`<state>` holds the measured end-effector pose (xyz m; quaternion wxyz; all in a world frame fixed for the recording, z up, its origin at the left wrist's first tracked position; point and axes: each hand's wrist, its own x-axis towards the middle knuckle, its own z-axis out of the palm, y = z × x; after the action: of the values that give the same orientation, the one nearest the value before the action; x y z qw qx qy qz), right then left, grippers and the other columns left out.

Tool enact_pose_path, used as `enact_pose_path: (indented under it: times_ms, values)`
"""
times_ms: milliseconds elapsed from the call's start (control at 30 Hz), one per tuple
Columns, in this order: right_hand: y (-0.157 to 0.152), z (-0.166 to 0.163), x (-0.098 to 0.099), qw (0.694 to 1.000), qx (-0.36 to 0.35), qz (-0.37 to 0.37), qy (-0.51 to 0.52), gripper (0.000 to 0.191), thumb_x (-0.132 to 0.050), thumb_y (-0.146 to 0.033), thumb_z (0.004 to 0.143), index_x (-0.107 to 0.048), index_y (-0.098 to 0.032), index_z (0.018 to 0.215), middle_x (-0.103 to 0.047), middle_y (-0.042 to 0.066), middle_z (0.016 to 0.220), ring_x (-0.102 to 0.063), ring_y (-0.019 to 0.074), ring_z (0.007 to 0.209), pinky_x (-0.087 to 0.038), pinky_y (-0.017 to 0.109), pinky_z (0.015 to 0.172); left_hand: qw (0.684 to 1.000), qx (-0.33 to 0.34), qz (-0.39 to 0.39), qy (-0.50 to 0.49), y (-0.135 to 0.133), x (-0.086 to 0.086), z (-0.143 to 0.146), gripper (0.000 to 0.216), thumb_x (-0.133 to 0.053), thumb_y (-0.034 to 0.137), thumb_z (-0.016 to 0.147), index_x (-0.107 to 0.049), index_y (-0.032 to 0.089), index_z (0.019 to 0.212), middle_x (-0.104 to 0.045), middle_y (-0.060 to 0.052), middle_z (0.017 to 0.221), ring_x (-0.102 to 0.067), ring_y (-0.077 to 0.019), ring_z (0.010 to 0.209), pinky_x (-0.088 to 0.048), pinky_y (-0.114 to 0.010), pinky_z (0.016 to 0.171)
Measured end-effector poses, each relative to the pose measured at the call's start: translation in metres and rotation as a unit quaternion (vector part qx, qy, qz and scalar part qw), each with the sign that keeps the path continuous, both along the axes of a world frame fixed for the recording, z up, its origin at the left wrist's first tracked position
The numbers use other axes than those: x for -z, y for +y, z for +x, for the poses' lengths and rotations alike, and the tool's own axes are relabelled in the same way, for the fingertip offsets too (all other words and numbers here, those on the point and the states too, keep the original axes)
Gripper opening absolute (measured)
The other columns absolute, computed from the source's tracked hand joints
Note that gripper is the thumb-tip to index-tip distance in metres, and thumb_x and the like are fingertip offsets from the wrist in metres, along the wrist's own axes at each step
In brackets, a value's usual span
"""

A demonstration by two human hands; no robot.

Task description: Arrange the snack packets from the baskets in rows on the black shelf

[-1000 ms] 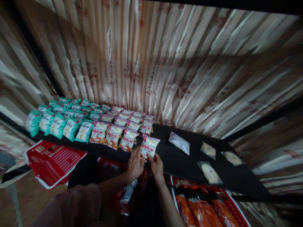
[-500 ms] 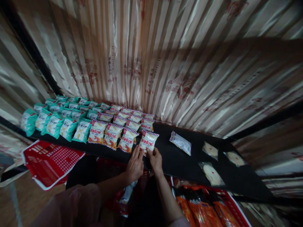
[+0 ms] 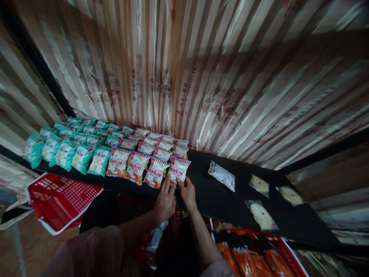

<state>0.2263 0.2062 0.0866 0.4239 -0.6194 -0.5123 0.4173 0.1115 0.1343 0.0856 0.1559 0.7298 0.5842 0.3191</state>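
Dim light lay over a black shelf (image 3: 207, 198) that ran past the white packet (image 3: 178, 169) on both sides. Below the packet and to its right, a red basket (image 3: 290, 257) held orange bags (image 3: 250, 261); below it and well to the left sat a perforated basket (image 3: 67, 198), also red. The left hand (image 3: 165, 201) had its fingers laid straight against the packet's lower left edge, though I could not tell whether that grip was closed on it. The right hand (image 3: 188, 194) grasped the packet near its lower right corner, thumb on the front. The packet itself sat at the right end of the front row, print toward the person. Left of it were matching packets (image 3: 155, 172), and farther left, teal packets (image 3: 82, 158) in several rows. Right of it lay a pale packet (image 3: 221, 176), and farther right, three wrapped discs (image 3: 261, 215). Behind it all hung a pleated curtain (image 3: 178, 73) with reddish printing.
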Motion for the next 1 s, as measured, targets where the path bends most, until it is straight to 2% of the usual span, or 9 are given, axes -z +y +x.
enact_pose_path:
  times_ms: [233,467,1000]
  values:
    - [-0.0015,-0.0046,-0.0071,0.998,0.004,0.008,-0.061,0.041,-0.057,-0.052,0.07,-0.066,-0.02,0.095,-0.072,0.007,0.083,-0.065,0.0235,0.073,-0.048,0.033,0.071,1.0,-0.003,-0.004,-0.008,0.0025,0.003,0.0006,0.064,-0.041,0.009,0.078,-0.031,0.008,0.141,-0.01,-0.013,0.154,-0.007,-0.0293,0.142,-0.025,-0.051,0.113]
    - [-0.0019,-0.0061,-0.0055,0.998,0.022,0.024,-0.045,0.055,-0.058,-0.049,0.071,-0.058,-0.021,0.118,-0.072,0.006,0.096,-0.066,0.0235,0.082,-0.049,0.034,0.076,1.0,0.003,-0.016,-0.005,0.004,0.0031,0.0004,0.067,-0.043,0.009,0.076,-0.031,0.008,0.141,-0.013,-0.013,0.154,-0.008,-0.0301,0.142,-0.026,-0.051,0.113]
    - [0.0043,-0.0098,-0.0063,0.999,-0.005,0.023,-0.023,0.054,-0.058,-0.046,0.072,-0.058,-0.022,0.121,-0.071,0.006,0.102,-0.066,0.0235,0.086,-0.049,0.034,0.079,0.999,-0.002,-0.039,-0.001,0.0063,0.0001,0.0004,0.066,-0.044,0.009,0.076,-0.032,0.004,0.14,-0.014,-0.016,0.153,-0.007,-0.0298,0.142,-0.021,-0.048,0.115]
